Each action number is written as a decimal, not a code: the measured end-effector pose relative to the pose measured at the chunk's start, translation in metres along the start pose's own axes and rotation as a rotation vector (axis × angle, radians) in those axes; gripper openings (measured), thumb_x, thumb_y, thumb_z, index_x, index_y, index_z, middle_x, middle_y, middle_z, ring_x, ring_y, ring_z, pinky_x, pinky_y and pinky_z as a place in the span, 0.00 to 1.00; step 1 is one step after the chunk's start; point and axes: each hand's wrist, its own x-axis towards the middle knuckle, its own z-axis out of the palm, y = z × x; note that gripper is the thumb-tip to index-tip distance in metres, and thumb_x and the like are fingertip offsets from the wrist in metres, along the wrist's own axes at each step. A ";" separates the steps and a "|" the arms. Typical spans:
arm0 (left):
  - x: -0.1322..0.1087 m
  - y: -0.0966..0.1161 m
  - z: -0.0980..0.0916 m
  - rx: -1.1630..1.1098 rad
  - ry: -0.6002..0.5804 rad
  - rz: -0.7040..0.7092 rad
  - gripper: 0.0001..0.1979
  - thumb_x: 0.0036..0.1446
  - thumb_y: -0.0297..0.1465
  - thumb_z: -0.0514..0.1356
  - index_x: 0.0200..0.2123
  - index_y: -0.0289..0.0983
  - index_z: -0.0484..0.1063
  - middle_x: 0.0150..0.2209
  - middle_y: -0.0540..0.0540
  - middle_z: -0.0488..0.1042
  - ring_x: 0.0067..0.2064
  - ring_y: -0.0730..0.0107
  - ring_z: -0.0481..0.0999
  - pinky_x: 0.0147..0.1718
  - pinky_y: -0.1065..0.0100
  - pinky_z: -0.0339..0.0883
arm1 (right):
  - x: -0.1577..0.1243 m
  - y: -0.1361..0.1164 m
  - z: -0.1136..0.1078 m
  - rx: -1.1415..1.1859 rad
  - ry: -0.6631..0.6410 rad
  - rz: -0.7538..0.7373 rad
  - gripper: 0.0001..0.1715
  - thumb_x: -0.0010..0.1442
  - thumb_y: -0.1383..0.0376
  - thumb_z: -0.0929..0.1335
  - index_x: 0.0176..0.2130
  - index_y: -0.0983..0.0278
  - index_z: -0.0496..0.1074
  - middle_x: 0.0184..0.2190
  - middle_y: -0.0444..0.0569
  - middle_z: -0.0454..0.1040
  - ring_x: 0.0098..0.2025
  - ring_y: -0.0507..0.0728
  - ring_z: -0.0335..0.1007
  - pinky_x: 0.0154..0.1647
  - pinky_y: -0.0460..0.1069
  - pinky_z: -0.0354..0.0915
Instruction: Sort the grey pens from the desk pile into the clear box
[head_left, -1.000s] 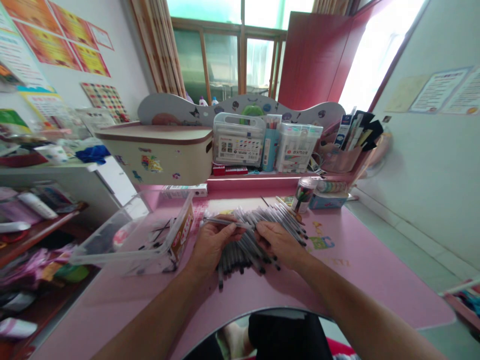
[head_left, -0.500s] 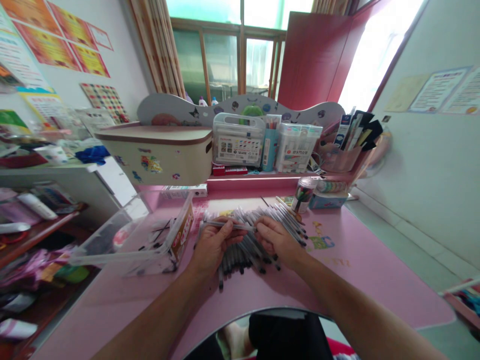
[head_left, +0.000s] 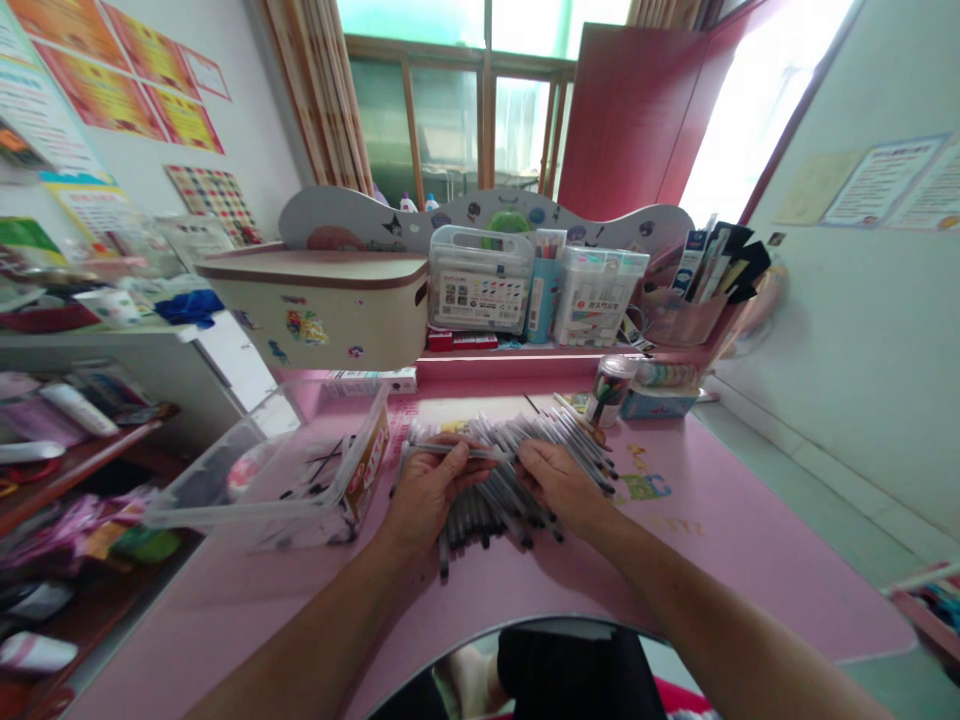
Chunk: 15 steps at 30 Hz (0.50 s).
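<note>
A heap of several grey pens (head_left: pixel 525 440) with black caps lies on the pink desk (head_left: pixel 712 560). My left hand (head_left: pixel 427 490) rests on the heap's left side, fingers closed round a few pens (head_left: pixel 450 450) held crosswise. My right hand (head_left: pixel 559 480) lies on the middle of the heap, fingers curled and pinching pens beside the left hand's fingertips. A clear plastic box (head_left: pixel 277 480) with a few pens inside stands just left of my left hand.
At the back a raised pink shelf (head_left: pixel 525 362) carries marker cases (head_left: pixel 480 280), a pen cup and a holder of stationery. A small jar (head_left: pixel 607 390) and tape rolls (head_left: pixel 664 375) stand behind the heap. A cream storage box (head_left: pixel 322 300) and cluttered shelves fill the left.
Both hands have stayed on the heap; the left fingers have closed more over the crosswise pens and the right hand has edged toward them.
</note>
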 end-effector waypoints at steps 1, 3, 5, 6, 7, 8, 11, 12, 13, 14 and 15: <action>0.000 0.000 0.000 -0.004 0.000 0.002 0.13 0.49 0.37 0.71 0.32 0.35 0.75 0.33 0.46 0.81 0.34 0.67 0.82 0.33 0.71 0.76 | 0.000 0.000 0.000 0.011 0.011 -0.020 0.20 0.61 0.51 0.65 0.28 0.62 0.62 0.21 0.39 0.58 0.20 0.48 0.48 0.18 0.45 0.44; 0.000 0.001 0.001 -0.011 0.004 0.006 0.13 0.48 0.37 0.71 0.32 0.35 0.75 0.33 0.46 0.81 0.34 0.66 0.82 0.33 0.71 0.76 | 0.000 0.000 0.000 0.085 0.033 -0.047 0.14 0.56 0.55 0.70 0.33 0.61 0.64 0.25 0.38 0.61 0.19 0.47 0.48 0.18 0.44 0.44; 0.000 0.001 0.001 -0.014 0.006 0.011 0.13 0.48 0.37 0.71 0.31 0.35 0.75 0.33 0.46 0.81 0.34 0.66 0.82 0.33 0.71 0.76 | 0.000 0.000 0.001 0.167 0.029 -0.028 0.16 0.54 0.56 0.71 0.38 0.60 0.65 0.27 0.38 0.63 0.18 0.46 0.47 0.17 0.44 0.43; 0.000 0.002 0.002 -0.012 0.005 0.012 0.13 0.48 0.37 0.71 0.31 0.35 0.75 0.33 0.46 0.81 0.34 0.66 0.82 0.33 0.70 0.76 | 0.000 0.000 0.001 0.182 0.018 -0.005 0.16 0.56 0.54 0.69 0.38 0.60 0.65 0.26 0.38 0.63 0.18 0.46 0.47 0.16 0.44 0.42; 0.000 0.002 0.002 -0.008 0.004 0.013 0.13 0.48 0.37 0.71 0.31 0.35 0.75 0.33 0.46 0.81 0.34 0.66 0.82 0.34 0.70 0.76 | 0.000 0.001 0.001 0.173 0.004 0.018 0.16 0.59 0.52 0.67 0.36 0.61 0.66 0.24 0.39 0.63 0.18 0.47 0.47 0.16 0.45 0.41; 0.000 0.002 0.003 -0.002 0.004 0.015 0.13 0.48 0.37 0.71 0.31 0.35 0.75 0.33 0.46 0.81 0.34 0.65 0.82 0.34 0.70 0.77 | 0.001 0.002 0.000 0.142 -0.005 0.032 0.18 0.61 0.49 0.65 0.32 0.62 0.66 0.22 0.39 0.61 0.18 0.47 0.47 0.16 0.45 0.41; -0.001 0.003 0.003 0.010 0.011 0.020 0.13 0.48 0.37 0.71 0.32 0.35 0.76 0.33 0.46 0.81 0.34 0.65 0.82 0.34 0.70 0.76 | 0.001 0.005 -0.001 0.052 -0.004 0.001 0.24 0.63 0.48 0.64 0.25 0.62 0.64 0.19 0.39 0.57 0.19 0.48 0.48 0.17 0.45 0.43; -0.001 0.004 0.003 0.010 0.017 0.022 0.13 0.48 0.37 0.71 0.31 0.34 0.76 0.33 0.46 0.81 0.34 0.65 0.82 0.34 0.70 0.76 | 0.001 0.005 -0.001 0.059 0.003 -0.020 0.21 0.61 0.50 0.66 0.27 0.62 0.65 0.19 0.39 0.57 0.19 0.48 0.48 0.17 0.45 0.43; -0.001 0.004 0.003 0.007 0.023 0.024 0.13 0.48 0.37 0.71 0.31 0.34 0.76 0.33 0.46 0.81 0.34 0.65 0.82 0.33 0.69 0.76 | 0.001 0.004 -0.001 0.088 0.010 -0.039 0.17 0.58 0.52 0.69 0.30 0.62 0.66 0.21 0.38 0.59 0.19 0.47 0.48 0.17 0.45 0.43; -0.001 0.004 0.003 0.005 0.028 0.027 0.13 0.47 0.37 0.71 0.31 0.34 0.76 0.32 0.45 0.81 0.34 0.65 0.82 0.33 0.69 0.76 | 0.000 0.004 0.000 0.127 0.019 -0.050 0.16 0.56 0.53 0.71 0.35 0.61 0.66 0.23 0.38 0.61 0.19 0.47 0.48 0.17 0.45 0.43; -0.001 0.004 0.003 0.006 0.030 0.029 0.13 0.47 0.37 0.71 0.31 0.34 0.76 0.32 0.45 0.81 0.33 0.65 0.82 0.33 0.69 0.76 | 0.000 0.003 0.000 0.164 0.023 -0.049 0.17 0.54 0.54 0.72 0.38 0.60 0.67 0.25 0.38 0.63 0.18 0.46 0.48 0.17 0.44 0.43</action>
